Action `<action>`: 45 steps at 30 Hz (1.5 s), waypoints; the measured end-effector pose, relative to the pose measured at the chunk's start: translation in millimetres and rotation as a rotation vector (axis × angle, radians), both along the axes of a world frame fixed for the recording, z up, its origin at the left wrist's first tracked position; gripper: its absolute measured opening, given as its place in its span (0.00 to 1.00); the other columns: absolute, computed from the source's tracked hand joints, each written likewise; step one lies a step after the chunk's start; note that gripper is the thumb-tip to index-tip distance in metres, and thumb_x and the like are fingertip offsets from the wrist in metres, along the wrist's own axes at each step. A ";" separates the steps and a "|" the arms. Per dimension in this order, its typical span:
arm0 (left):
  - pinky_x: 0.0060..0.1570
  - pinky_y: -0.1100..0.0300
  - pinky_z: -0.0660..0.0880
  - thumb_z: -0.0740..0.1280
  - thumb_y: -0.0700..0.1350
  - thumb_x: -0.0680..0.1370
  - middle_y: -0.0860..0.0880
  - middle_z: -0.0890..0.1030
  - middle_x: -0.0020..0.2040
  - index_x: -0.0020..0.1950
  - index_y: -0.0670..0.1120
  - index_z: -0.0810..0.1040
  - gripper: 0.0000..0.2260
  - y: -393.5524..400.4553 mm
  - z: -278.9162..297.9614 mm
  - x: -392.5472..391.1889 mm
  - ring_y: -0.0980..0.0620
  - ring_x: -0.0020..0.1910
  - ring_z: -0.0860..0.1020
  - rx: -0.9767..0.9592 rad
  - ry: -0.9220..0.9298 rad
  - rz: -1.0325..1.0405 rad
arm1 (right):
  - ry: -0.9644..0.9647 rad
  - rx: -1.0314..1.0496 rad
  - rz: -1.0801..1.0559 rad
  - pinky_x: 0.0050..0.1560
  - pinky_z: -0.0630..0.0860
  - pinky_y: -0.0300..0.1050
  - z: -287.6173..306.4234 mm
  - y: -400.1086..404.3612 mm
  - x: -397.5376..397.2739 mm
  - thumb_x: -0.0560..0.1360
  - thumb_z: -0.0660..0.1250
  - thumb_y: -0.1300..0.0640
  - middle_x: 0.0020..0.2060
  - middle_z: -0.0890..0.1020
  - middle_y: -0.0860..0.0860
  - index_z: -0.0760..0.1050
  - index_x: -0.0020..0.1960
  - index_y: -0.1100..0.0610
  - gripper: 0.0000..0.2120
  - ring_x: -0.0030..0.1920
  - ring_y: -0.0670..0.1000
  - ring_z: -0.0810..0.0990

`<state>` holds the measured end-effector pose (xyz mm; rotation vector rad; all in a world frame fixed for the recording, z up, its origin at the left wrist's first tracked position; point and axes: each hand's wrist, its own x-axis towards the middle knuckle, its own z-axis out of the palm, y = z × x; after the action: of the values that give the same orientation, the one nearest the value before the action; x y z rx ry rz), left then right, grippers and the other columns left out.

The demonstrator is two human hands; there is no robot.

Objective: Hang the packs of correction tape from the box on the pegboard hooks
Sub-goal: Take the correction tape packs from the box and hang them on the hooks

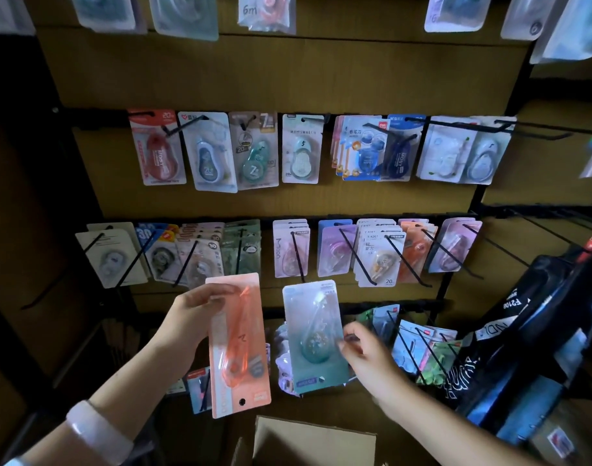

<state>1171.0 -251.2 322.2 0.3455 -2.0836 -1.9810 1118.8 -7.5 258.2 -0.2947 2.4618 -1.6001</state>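
My left hand (190, 317) grips an orange pack of correction tape (239, 344) by its upper left edge; the pack hangs upside down with its hang hole at the bottom. My right hand (365, 354) pinches the right edge of a teal pack of correction tape (313, 334), also upside down, in front of the lowest row of hooks. The cardboard box (308, 438) sits open at the bottom centre. The brown pegboard (288, 75) fills the view, with black hooks carrying rows of packs.
Bare long hooks (540, 129) stick out at the right of the upper and middle rows. A dark bag with white lettering (536, 331) hangs at the right. Low packs (422, 348) hang behind my right hand. A white bangle (96, 432) is on my left wrist.
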 end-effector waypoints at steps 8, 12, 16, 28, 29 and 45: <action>0.53 0.47 0.77 0.64 0.58 0.73 0.47 0.84 0.45 0.45 0.49 0.84 0.15 14.1 13.9 3.8 0.45 0.47 0.82 -0.176 -0.070 -0.140 | 0.185 0.073 0.342 0.43 0.71 0.29 56.8 -0.6 0.2 0.77 0.64 0.59 0.35 0.82 0.38 0.77 0.40 0.44 0.12 0.41 0.35 0.79; 0.39 0.67 0.76 0.66 0.44 0.75 0.56 0.84 0.40 0.45 0.48 0.83 0.06 39.5 20.7 9.4 0.61 0.40 0.81 -0.430 -0.063 -0.595 | 0.290 0.152 0.527 0.44 0.72 0.29 87.7 -7.7 -6.6 0.75 0.67 0.59 0.34 0.80 0.41 0.78 0.39 0.50 0.07 0.37 0.36 0.77; 0.29 0.72 0.70 0.65 0.37 0.76 0.61 0.79 0.28 0.36 0.52 0.80 0.13 49.7 16.2 7.5 0.63 0.29 0.75 -0.566 -0.071 -0.470 | 0.374 0.112 0.477 0.44 0.73 0.31 102.0 -11.0 -11.7 0.74 0.67 0.58 0.37 0.81 0.45 0.76 0.40 0.48 0.06 0.38 0.38 0.77; 0.33 0.61 0.75 0.63 0.42 0.78 0.41 0.80 0.37 0.39 0.42 0.81 0.11 66.4 -1.2 3.5 0.47 0.36 0.77 0.116 0.061 0.055 | -0.004 -0.234 0.169 0.49 0.77 0.37 64.3 -8.4 12.1 0.77 0.63 0.57 0.41 0.82 0.44 0.77 0.47 0.51 0.05 0.44 0.43 0.79; 0.31 0.62 0.75 0.63 0.42 0.78 0.40 0.80 0.37 0.40 0.41 0.80 0.11 70.4 -4.5 3.8 0.47 0.35 0.77 0.113 0.036 0.021 | -0.008 -0.236 0.143 0.52 0.76 0.40 59.7 -8.0 9.8 0.78 0.63 0.58 0.42 0.82 0.44 0.77 0.47 0.50 0.06 0.46 0.44 0.79; 0.43 0.47 0.74 0.63 0.39 0.78 0.43 0.83 0.41 0.40 0.50 0.85 0.13 88.7 -26.9 -9.9 0.43 0.40 0.79 -0.054 -0.145 -0.209 | 0.072 -0.009 -0.253 0.36 0.63 0.38 12.7 94.2 -28.5 0.80 0.58 0.59 0.34 0.72 0.48 0.74 0.46 0.54 0.07 0.36 0.44 0.69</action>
<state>1161.1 -162.5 295.3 0.2779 -2.3455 -2.0644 1090.3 86.7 271.0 -0.0435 2.6359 -1.7236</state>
